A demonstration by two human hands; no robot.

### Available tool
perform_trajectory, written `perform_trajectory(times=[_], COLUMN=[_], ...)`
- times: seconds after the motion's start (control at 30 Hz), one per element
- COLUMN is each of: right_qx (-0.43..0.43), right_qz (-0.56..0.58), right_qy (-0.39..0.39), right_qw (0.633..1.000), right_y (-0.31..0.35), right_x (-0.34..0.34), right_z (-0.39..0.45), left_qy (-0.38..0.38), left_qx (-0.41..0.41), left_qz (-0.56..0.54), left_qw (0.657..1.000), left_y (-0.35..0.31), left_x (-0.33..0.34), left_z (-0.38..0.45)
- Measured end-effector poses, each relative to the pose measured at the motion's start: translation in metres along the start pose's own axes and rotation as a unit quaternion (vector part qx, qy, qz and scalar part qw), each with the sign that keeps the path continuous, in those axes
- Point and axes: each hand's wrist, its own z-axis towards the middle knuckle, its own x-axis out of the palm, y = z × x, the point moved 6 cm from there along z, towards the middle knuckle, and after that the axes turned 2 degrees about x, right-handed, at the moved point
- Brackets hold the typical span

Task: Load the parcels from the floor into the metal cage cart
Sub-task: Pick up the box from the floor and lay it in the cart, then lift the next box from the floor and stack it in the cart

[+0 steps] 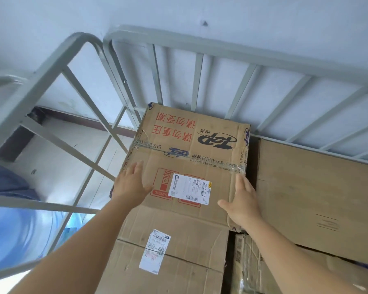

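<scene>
A brown cardboard parcel (pixel 191 145) with red print and a white shipping label lies on top of a stack inside the grey metal cage cart (pixel 200 66), pushed into the back left corner. My left hand (pixel 132 187) rests flat on its near left part, fingers straight. My right hand (pixel 242 200) lies with straight fingers along its near right edge. Beneath it sits another labelled cardboard parcel (pixel 172 251), nearer to me.
A large plain cardboard box (pixel 319 196) fills the cart to the right, with a taped parcel (pixel 249 266) below it. Beyond the cart's left side bars (pixel 51 115) are blue water bottles (pixel 15 234) and a tiled floor. A pale wall stands behind.
</scene>
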Motion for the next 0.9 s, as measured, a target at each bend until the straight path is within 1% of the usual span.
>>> perform_trajectory(times=[0.17,0.27,0.33,0.5,0.6,0.77,0.9], right_qx=[-0.095,-0.14,-0.163,-0.214,-0.26,-0.365,-0.441], right_qz=[-0.098,-0.139,-0.156,-0.179,-0.178,-0.199,-0.193], right_qy=[-0.008,-0.01,-0.012,-0.012,-0.006,-0.013,0.001], right_qw=[0.991,0.98,0.974,0.96,0.949,0.909,0.876], right_y=[0.027,0.037,0.038,0.042,0.054,0.068,0.067], right_x=[-0.04,-0.058,-0.064,-0.068,-0.072,-0.078,-0.075], right_z=[-0.062,-0.101,-0.125,-0.175,-0.203,-0.255,-0.303], left_qy=[-0.036,-0.053,-0.068,-0.11,-0.133,-0.184,-0.223], left_qx=[0.06,0.073,0.067,0.041,0.022,-0.041,-0.115], left_qz=[0.02,0.026,0.02,-0.002,-0.015,-0.031,-0.059], left_qw=[0.997,0.996,0.995,0.993,0.991,0.982,0.966], left_y=[-0.021,-0.026,-0.027,-0.03,-0.028,-0.022,-0.02], left_x=[-0.027,-0.043,-0.054,-0.083,-0.093,-0.095,-0.084], left_z=[-0.07,-0.113,-0.144,-0.224,-0.27,-0.351,-0.427])
